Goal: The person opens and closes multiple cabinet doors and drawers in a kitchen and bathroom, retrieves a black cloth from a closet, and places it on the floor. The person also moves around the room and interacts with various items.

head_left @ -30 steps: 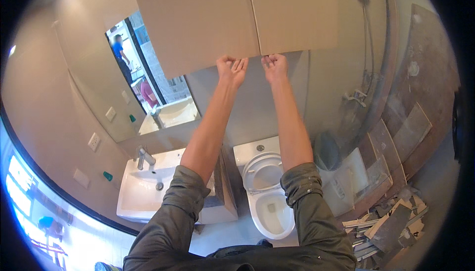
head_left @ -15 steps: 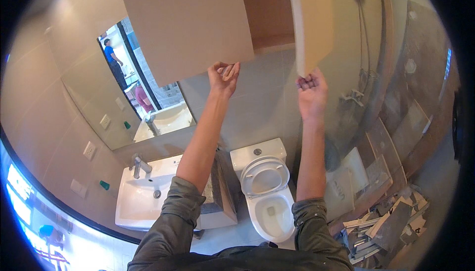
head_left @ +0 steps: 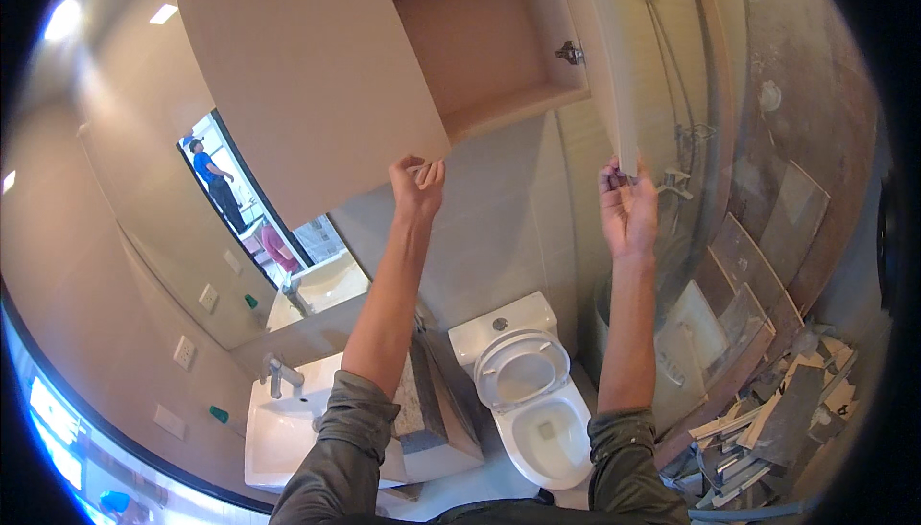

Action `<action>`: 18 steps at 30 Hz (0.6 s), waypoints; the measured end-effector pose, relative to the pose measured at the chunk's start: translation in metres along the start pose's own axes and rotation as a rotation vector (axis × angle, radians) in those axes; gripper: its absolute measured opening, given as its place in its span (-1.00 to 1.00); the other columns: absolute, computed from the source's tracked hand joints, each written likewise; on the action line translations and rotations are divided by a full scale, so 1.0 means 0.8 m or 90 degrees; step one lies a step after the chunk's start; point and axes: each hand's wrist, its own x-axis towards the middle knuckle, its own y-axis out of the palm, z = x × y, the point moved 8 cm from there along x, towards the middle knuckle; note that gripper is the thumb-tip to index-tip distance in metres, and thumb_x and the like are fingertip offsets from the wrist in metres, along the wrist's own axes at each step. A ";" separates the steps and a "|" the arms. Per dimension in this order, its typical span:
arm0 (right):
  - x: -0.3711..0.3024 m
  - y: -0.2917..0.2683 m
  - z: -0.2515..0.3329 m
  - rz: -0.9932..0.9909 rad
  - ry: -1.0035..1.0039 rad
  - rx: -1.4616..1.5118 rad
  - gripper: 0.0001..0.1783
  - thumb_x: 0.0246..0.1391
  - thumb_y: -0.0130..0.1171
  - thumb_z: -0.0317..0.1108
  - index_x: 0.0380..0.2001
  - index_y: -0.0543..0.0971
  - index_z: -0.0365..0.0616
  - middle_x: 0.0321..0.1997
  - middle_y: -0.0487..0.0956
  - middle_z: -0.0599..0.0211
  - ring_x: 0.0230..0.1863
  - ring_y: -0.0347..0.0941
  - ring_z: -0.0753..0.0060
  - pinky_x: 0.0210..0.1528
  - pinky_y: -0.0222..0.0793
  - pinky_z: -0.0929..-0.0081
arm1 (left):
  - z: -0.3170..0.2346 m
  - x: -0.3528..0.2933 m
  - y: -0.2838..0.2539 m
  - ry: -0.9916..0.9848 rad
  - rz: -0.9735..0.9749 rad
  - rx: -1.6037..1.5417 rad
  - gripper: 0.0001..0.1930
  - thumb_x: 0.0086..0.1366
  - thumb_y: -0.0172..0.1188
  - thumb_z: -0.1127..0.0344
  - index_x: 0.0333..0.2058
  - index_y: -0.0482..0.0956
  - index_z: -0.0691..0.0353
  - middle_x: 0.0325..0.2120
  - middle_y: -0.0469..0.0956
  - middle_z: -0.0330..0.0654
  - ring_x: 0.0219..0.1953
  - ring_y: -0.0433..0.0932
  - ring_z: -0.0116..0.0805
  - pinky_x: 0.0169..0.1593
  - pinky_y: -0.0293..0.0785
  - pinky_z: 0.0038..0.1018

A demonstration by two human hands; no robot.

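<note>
Head view: wall cabinet [head_left: 523, 111], two-doored, plain-faced, fixed on the far wall above a toilet [head_left: 549, 439].

Right door [head_left: 602, 55]: swung open, its free edge turned toward the near side. Metal hinge [head_left: 570, 52]: seen at the right inner wall of the cabinet.

Left door [head_left: 312, 74]: set across the left part of the cabinet; whether it is flush or slightly ajar cannot be told.

Right hand [head_left: 628, 213]: clamped on the lower free corner of the right door, the edge held between thumb and fingers.

Left hand [head_left: 417, 189]: fingers curled at the lower right corner of the left door; whether the edge is pinched or merely touched cannot be told. Both hands: raised, well apart, the cabinet opening between them.

Handling, as judged: the right door is best guided in an arc about its hinge, with no downward pull, since weight on a low corner may strain the fitting. A light, even pinch is advised. The swing should be checked short of the shower glass [head_left: 662, 276] to the right. Fingertips of the left hand are best kept out of the gap behind the left door.

Surroundings: basin [head_left: 273, 443], near left; mirror [head_left: 216, 228], far left; heaped offcuts [head_left: 777, 420], near right.
</note>
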 end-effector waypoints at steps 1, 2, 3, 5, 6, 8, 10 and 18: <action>0.000 0.001 -0.002 0.004 0.013 0.010 -0.75 0.29 0.11 -0.33 -0.07 0.52 -0.26 -0.25 0.56 0.22 -0.22 0.52 0.44 -0.09 0.53 0.48 | 0.000 0.000 0.002 -0.005 -0.007 -0.009 -0.47 0.15 0.05 0.42 0.04 0.06 0.49 0.16 0.13 0.17 0.25 0.24 0.03 0.32 0.26 -0.20; 0.001 0.004 -0.004 0.019 0.026 0.029 -0.75 0.29 0.11 -0.33 -0.07 0.52 -0.27 -0.24 0.56 0.21 -0.22 0.53 0.43 -0.08 0.54 0.49 | -0.002 -0.001 0.002 -0.005 -0.020 -0.023 -0.49 0.16 0.05 0.42 0.01 0.06 0.48 0.15 0.13 0.16 0.25 0.24 0.03 0.31 0.28 -0.19; 0.002 0.004 -0.004 0.012 0.026 0.019 -0.74 0.29 0.11 -0.33 -0.07 0.52 -0.28 -0.23 0.56 0.22 -0.22 0.53 0.43 -0.08 0.54 0.50 | -0.001 -0.003 0.004 -0.014 -0.019 -0.027 -0.51 0.16 0.05 0.42 0.00 0.07 0.48 0.14 0.14 0.16 0.23 0.24 0.03 0.29 0.30 -0.18; 0.003 0.002 -0.008 -0.014 0.031 0.011 -0.73 0.29 0.11 -0.32 -0.06 0.52 -0.30 -0.21 0.57 0.22 -0.21 0.53 0.44 -0.08 0.54 0.51 | -0.002 -0.007 0.003 -0.024 -0.027 -0.044 -0.53 0.17 0.06 0.42 -0.02 0.08 0.47 0.12 0.15 0.15 0.21 0.26 0.05 0.25 0.34 -0.15; 0.003 0.007 -0.009 0.014 0.022 0.013 -0.73 0.29 0.11 -0.32 -0.07 0.53 -0.29 -0.21 0.57 0.24 -0.22 0.52 0.44 -0.09 0.53 0.51 | -0.003 -0.009 0.002 -0.023 -0.022 -0.037 -0.54 0.18 0.07 0.42 -0.03 0.09 0.45 0.12 0.16 0.14 0.19 0.27 0.04 0.24 0.36 -0.14; 0.003 0.008 -0.013 0.025 0.017 0.027 -0.74 0.29 0.12 -0.31 -0.08 0.53 -0.29 -0.21 0.57 0.26 -0.23 0.52 0.45 -0.10 0.52 0.51 | -0.004 -0.012 -0.003 -0.017 -0.004 -0.021 -0.57 0.18 0.08 0.42 -0.05 0.11 0.42 0.10 0.17 0.12 0.17 0.29 0.03 0.21 0.39 -0.13; 0.003 0.000 -0.016 0.012 0.010 0.009 -0.74 0.29 0.12 -0.31 -0.09 0.54 -0.28 -0.21 0.56 0.28 -0.23 0.52 0.46 -0.10 0.51 0.51 | -0.004 -0.011 -0.008 -0.007 0.027 -0.040 -0.59 0.19 0.10 0.41 -0.06 0.14 0.39 0.09 0.17 0.10 0.14 0.31 0.03 0.18 0.42 -0.14; 0.005 -0.015 -0.022 0.077 -0.012 0.020 -0.66 0.32 0.06 -0.34 0.04 0.46 -0.37 -0.16 0.53 0.13 -0.12 0.49 0.33 0.07 0.48 0.42 | 0.012 0.016 -0.014 0.043 -0.015 0.091 -0.58 0.26 0.24 0.24 -0.04 0.31 0.32 0.08 0.25 0.07 0.11 0.36 -0.08 0.19 0.43 -0.15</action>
